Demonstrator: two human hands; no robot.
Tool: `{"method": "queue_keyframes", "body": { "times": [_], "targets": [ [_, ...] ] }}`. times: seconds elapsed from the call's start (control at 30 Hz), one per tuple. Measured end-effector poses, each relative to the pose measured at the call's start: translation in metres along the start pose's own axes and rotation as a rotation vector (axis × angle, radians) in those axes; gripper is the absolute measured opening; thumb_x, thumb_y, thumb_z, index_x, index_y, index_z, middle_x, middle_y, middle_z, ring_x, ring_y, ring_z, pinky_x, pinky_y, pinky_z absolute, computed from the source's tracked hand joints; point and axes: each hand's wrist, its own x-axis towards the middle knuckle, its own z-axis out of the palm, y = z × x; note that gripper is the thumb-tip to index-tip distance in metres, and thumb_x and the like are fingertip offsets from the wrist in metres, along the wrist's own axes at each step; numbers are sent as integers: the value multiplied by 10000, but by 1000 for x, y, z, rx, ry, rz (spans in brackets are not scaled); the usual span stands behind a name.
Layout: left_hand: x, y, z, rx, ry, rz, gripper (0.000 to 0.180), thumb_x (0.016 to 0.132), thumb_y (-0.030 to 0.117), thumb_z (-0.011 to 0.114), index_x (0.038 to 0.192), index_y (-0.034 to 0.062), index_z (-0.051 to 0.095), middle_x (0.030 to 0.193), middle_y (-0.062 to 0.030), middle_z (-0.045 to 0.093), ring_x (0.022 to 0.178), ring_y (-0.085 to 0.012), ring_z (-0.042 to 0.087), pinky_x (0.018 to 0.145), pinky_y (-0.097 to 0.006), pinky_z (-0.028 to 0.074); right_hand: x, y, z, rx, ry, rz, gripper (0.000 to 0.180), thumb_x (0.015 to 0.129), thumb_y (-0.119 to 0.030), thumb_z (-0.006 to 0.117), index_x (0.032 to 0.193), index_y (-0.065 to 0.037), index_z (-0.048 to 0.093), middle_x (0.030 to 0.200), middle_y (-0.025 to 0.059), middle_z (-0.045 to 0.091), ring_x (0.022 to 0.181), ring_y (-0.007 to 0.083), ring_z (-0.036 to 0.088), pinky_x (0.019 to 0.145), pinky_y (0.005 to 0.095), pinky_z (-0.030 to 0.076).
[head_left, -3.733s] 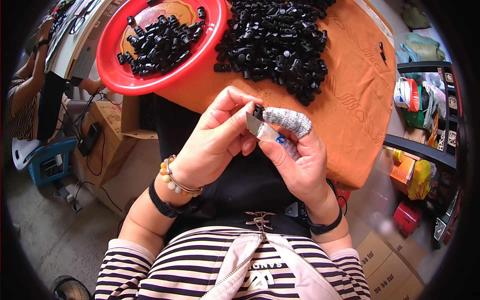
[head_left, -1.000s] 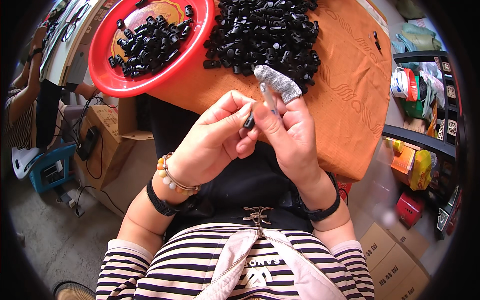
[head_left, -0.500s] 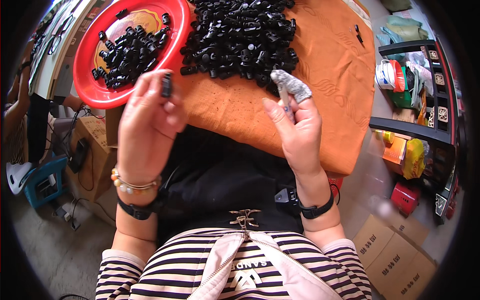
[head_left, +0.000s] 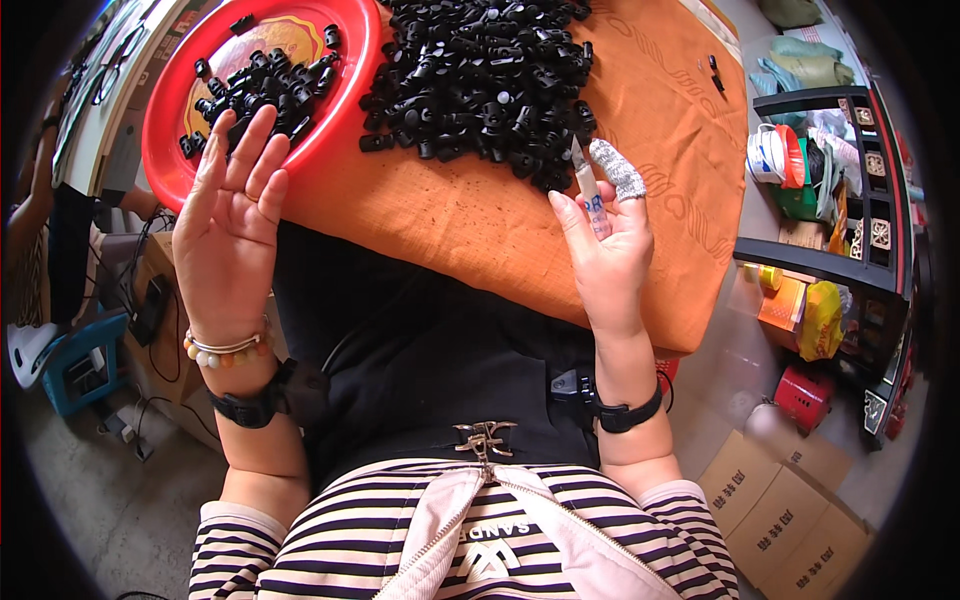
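Observation:
My left hand (head_left: 230, 240) is open and empty, palm up and fingers spread, at the near edge of a round red tray (head_left: 160, 165). Inside that tray lies a loose group of small black plastic pieces (head_left: 265, 85), cylindrical and resembling cord locks. A much larger heap of the same black pieces (head_left: 480, 80) covers the middle of the orange cloth (head_left: 430, 215). To the right of the heap, my right hand (head_left: 615, 255) grips a small knife (head_left: 594, 203) with a pale handle, its blade pointing up. A grey knitted finger cover (head_left: 620, 172) sits on the index finger.
Two slim dark bits (head_left: 716, 75) lie on the cloth's far right. A dark shelf rack (head_left: 830, 262) with bags and tubs stands at right, above cardboard boxes (head_left: 785, 510). At left are a blue stool (head_left: 85, 375) and another person's arm (head_left: 40, 165).
The black piece has left my left hand, which has opened and moved left and nearer. My right hand has shifted slightly right, and its knife now shows more plainly.

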Motion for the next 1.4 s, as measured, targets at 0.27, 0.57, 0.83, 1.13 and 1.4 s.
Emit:
{"method": "queue_keyframes", "body": {
  "times": [0.27, 0.57, 0.83, 1.13, 1.4],
  "targets": [
    [-4, -6, 9, 89, 42, 60, 462, 929, 184, 400, 1336, 3, 275, 1324, -228, 370, 1163, -309, 468, 894, -349, 470, 1, -4, 8, -76, -76, 42, 540, 767, 61, 641, 1257, -25, 431, 933, 12, 481, 802, 70, 543, 728, 183, 460],
    [-15, -16, 15, 169, 100, 27, 403, 926, 233, 416, 1260, 9, 393, 1105, -133, 558, 931, -197, 570, 796, -302, 474, 5, -7, 8, -160, -49, -57, 499, 761, 30, 634, 1220, -39, 450, 822, 81, 575, 671, 155, 564, 621, 275, 469],
    [-36, -56, 44, 432, 67, -266, 201, 896, 128, 514, 1076, 40, 503, 831, -20, 575, 687, -66, 546, 613, -205, 459, 4, 3, 6, -127, -88, -46, 500, 763, 8, 645, 1223, -47, 458, 821, 50, 572, 674, 105, 547, 618, 249, 463],
    [-58, -95, 65, 1031, -373, -174, 159, 858, 98, 573, 990, 14, 544, 691, -29, 572, 607, -63, 520, 543, -222, 421, 6, -3, -7, 297, -136, 104, 509, 768, 29, 646, 1234, -16, 446, 775, -42, 482, 634, 3, 392, 588, 131, 347],
    [-72, -89, 75, 1141, -331, -57, 137, 827, 75, 590, 953, 26, 566, 654, -38, 566, 564, -88, 526, 527, -234, 425, 3, 1, -14, 419, -176, 110, 497, 779, 22, 639, 1236, -24, 450, 825, -36, 512, 683, -2, 430, 621, 130, 366]
  ]
}}
